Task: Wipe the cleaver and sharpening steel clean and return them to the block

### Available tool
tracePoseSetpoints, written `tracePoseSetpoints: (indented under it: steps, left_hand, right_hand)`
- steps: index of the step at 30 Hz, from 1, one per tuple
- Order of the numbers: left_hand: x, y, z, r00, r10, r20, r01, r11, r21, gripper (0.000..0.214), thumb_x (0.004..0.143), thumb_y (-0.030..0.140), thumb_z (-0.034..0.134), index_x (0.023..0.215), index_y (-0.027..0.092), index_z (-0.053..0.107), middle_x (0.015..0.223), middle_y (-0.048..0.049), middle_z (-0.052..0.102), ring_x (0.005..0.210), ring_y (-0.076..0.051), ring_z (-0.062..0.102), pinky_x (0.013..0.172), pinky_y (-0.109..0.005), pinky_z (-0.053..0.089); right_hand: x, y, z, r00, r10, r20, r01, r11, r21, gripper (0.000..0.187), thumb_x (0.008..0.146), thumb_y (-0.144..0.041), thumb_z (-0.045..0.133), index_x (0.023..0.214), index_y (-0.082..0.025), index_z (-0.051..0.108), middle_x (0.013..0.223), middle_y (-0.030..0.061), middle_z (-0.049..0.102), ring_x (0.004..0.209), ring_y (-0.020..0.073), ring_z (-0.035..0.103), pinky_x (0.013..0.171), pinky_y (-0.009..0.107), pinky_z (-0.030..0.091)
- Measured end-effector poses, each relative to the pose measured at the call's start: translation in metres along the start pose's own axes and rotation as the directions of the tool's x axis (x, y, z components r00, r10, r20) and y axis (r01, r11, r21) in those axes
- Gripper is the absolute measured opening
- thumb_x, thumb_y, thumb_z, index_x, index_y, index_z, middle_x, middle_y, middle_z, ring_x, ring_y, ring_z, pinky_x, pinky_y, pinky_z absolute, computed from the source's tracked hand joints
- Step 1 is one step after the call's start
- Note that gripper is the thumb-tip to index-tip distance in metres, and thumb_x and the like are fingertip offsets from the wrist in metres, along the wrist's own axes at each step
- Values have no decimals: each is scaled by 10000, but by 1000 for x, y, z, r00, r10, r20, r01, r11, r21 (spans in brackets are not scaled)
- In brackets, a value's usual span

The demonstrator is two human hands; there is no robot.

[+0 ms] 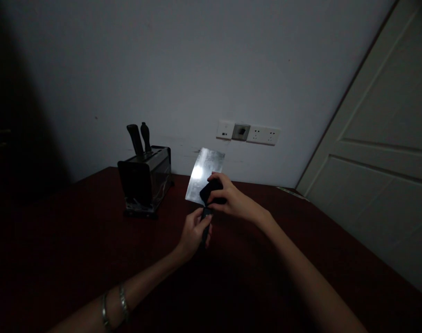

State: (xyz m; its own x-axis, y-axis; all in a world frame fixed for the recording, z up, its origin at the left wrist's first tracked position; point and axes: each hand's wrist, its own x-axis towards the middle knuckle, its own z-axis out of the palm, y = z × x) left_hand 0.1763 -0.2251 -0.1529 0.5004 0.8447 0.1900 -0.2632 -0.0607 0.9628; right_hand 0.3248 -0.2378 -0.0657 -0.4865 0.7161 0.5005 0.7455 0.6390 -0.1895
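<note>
A cleaver (205, 169) with a broad shiny blade is held up over the dark red table, its blade pointing away from me and a bright glare on it. My left hand (196, 231) is closed around its black handle. In my right hand (228, 196) is a dark, soft-edged pad (211, 188), perhaps a cloth or sponge; the dim light hides its exact kind. The fingers press this pad against the lower right part of the blade, close to the handle. Part of the pad is covered by the fingers.
To the left stands a knife block (144, 178) with two dark handles sticking up. The table (259, 263) runs back to a pale wall with a row of sockets (262, 134). A white panelled door (377, 185) is at the right.
</note>
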Motion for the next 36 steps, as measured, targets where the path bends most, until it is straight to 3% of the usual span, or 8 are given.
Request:
tracePoseSetpoints:
  steps: [11,17,21,24,27,33,35,36]
  left_hand:
    - [1,-1,-2,1000,9,22,-10,999,36,248,766,401,532,734,170,447,501,68,470,290,-66,418,268,-167,304]
    - [-1,-4,2,999,-41,23,39,998,46,266,744,418,542,722,177,434,492,76,467,278,-60,406,265,-163,298]
    - [-1,-6,3,995,-90,35,90,996,4,264,730,418,551,731,185,426,485,79,474,274,-66,410,254,-161,291]
    - [-1,-6,2,993,-101,52,102,995,-22,262,730,417,552,751,183,435,477,78,474,271,-71,413,247,-162,288]
    - [0,-6,1,992,-96,78,98,995,-19,266,735,420,550,755,177,443,470,73,477,265,-72,413,243,-160,272]
    - [0,-4,-1,992,-93,88,97,995,-39,256,742,409,538,762,175,434,468,64,499,265,-80,425,243,-162,286]
    - [1,-4,-1,992,-90,84,95,994,-53,268,739,418,540,769,176,431,474,62,507,270,-82,432,247,-165,300]
    - [2,-4,-2,993,-88,82,93,994,-59,273,736,422,542,776,175,432,477,62,510,272,-83,436,250,-167,306]
  right_hand:
    - [-2,0,-7,999,-37,28,37,999,-15,57,728,-166,627,770,-185,661,1263,69,314,1256,238,285,1038,372,289]
    - [4,-8,9,998,-54,-32,52,997,-57,65,755,-171,601,790,-188,654,1260,85,336,1229,235,322,1012,395,316]
    - [6,-3,13,976,-29,-216,44,997,62,53,762,-192,599,793,-194,643,1209,76,410,1182,209,389,987,386,345]
    - [8,4,5,885,117,-450,-3,969,245,51,739,-238,630,780,-207,634,1128,58,488,1124,205,455,956,408,375]
    - [6,14,-10,769,301,-563,-14,889,457,106,703,-294,652,765,-212,627,1069,46,545,1061,205,513,882,395,439]
    - [-28,49,-33,542,672,-505,-190,684,704,273,609,-399,704,773,-195,625,781,7,634,731,148,606,645,279,499]
    - [-46,63,-34,476,710,-519,-245,674,697,311,597,-419,710,787,-188,627,752,8,635,714,152,609,627,273,497]
    - [-55,69,-33,468,705,-533,-274,689,671,322,601,-425,708,797,-182,628,759,15,636,720,159,610,637,285,498]
